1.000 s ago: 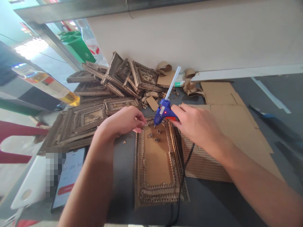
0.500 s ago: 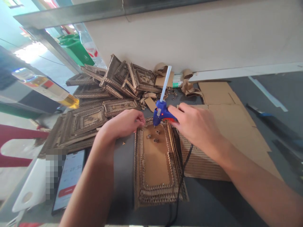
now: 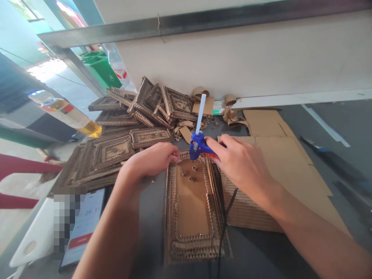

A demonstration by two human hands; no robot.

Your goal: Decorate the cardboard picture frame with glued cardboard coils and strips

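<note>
My right hand (image 3: 241, 157) is wrapped round a blue hot glue gun (image 3: 197, 145), with a long translucent glue stick (image 3: 201, 114) standing out of its top. The gun's nozzle end is over the far end of a rectangular corrugated cardboard frame panel (image 3: 193, 209). Layered, ridged strips edge this panel, and it appears to lie on more cardboard layers. Near the far end sit several small rolled cardboard pieces (image 3: 192, 179). By the panel's far left corner, my left hand (image 3: 158, 155) has its fingertips pinched together; whatever may be between them is hidden.
Finished-looking cardboard panels (image 3: 113, 149) are piled at the left and back. Flat cardboard sheets (image 3: 276, 166) lie to the right. The gun's black cord (image 3: 228, 217) runs along the panel's right side. A phone (image 3: 84, 228) and a bottle of yellow liquid (image 3: 66, 114) are at the left.
The camera view has tilted up, so everything sits lower in the picture. The glue gun and its stick have turned slightly more upright. Both hands stay near the panel's far end.
</note>
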